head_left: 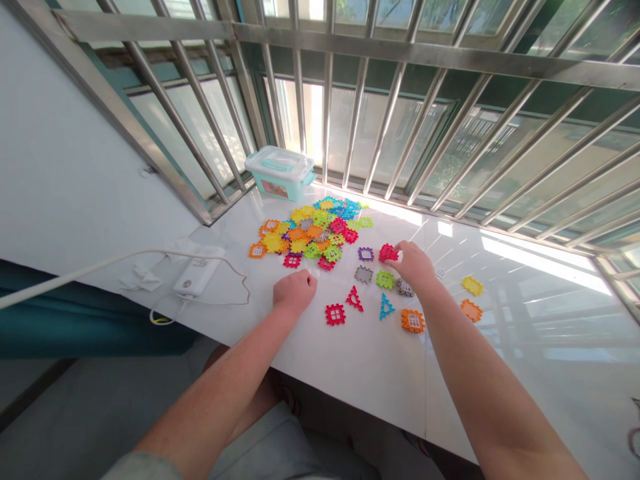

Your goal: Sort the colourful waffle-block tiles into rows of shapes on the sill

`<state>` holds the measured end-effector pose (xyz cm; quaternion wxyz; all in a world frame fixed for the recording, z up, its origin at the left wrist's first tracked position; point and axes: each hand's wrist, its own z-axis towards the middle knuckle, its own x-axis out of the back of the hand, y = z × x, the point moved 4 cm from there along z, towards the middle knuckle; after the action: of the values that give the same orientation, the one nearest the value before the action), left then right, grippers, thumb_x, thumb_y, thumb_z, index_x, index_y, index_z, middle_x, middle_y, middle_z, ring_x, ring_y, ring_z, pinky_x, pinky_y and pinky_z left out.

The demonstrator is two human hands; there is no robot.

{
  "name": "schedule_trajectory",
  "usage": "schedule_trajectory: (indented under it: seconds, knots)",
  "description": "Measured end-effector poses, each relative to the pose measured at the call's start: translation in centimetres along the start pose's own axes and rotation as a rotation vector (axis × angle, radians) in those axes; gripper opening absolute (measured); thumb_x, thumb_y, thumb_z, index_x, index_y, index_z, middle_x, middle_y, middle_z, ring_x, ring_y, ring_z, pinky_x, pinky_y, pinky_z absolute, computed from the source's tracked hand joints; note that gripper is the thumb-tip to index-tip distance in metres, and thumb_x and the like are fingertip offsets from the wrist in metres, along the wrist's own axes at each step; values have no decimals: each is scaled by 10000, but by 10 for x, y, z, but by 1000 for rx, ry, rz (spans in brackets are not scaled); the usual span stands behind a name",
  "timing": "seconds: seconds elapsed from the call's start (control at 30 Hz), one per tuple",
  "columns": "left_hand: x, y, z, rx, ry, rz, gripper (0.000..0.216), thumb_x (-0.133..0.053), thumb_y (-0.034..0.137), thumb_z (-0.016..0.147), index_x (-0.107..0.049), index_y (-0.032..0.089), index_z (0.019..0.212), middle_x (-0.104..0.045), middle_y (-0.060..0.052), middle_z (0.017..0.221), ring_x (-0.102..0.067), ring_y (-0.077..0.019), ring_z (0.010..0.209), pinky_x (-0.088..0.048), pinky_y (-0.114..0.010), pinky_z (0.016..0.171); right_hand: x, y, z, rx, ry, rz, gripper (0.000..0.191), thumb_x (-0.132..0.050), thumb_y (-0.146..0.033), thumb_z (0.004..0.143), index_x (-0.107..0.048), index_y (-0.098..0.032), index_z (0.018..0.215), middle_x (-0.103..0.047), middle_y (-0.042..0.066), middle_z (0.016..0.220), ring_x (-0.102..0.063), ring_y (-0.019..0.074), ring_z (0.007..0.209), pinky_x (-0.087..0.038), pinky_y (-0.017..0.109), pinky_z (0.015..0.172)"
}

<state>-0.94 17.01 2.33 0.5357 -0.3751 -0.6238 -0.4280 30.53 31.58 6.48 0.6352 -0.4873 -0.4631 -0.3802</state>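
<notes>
My right hand [414, 264] pinches a red plastic interlocking tile [388, 253] with notched edges, at the tabletop. Close around it lie a purple frame tile [366, 254], a grey tile [363, 274], a green tile [385, 279] and a grey window tile [405, 287], partly covered by my hand. My left hand [295, 291] rests on the table as a fist, with nothing visible in it. Just beyond it spreads a heap of mixed coloured tiles [300, 235]. Nearer me are a red window tile [335, 314], a red triangle [355, 299], a blue triangle [386, 307] and orange window tiles [413, 321].
A lidded light-blue box [280, 175] stands at the back against metal bars [360, 120]. On the left lies a white power strip [197, 275] with cables [100, 263]. A yellow tile [472, 286] and an orange tile [471, 310] lie right of my right forearm.
</notes>
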Motion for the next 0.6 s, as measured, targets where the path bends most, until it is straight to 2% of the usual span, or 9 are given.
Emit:
schedule_trajectory:
  seconds: [0.2,0.37,0.47,0.6]
  knots:
    - [0,0,0,17,-24,0,413,-369,375,992,-763,257,1035,-772,-99,953,-713,-272,882,-472,-338,729,16,-17,-15,29,74,-8,346,-732,-439,867,-607,-234,1116,-584,103,1204,-624,259,947,-453,344,750]
    - [-1,0,1,8,-13,-20,416,-372,374,988,-769,257,1033,-768,-105,941,-712,-278,876,-472,-342,732,29,-67,-68,124,140,168,215,-619,-431,956,-607,-250,1072,-620,97,1184,-628,254,973,-456,333,781]
    - [-2,0,0,8,-3,-22,420,-370,371,988,-773,259,1029,-768,-109,944,-713,-282,887,-474,-345,745,19,-99,-116,161,40,214,201,-553,-455,996,-604,-261,1007,-659,68,1060,-623,220,846,-415,308,704]
    - [-1,0,0,-5,16,-22,431,-360,369,992,-772,254,1043,-769,-113,941,-717,-289,890,-479,-354,755,-17,-129,-184,207,-121,243,214,-513,-423,1027,-575,-257,906,-651,0,834,-585,167,698,-321,277,618]
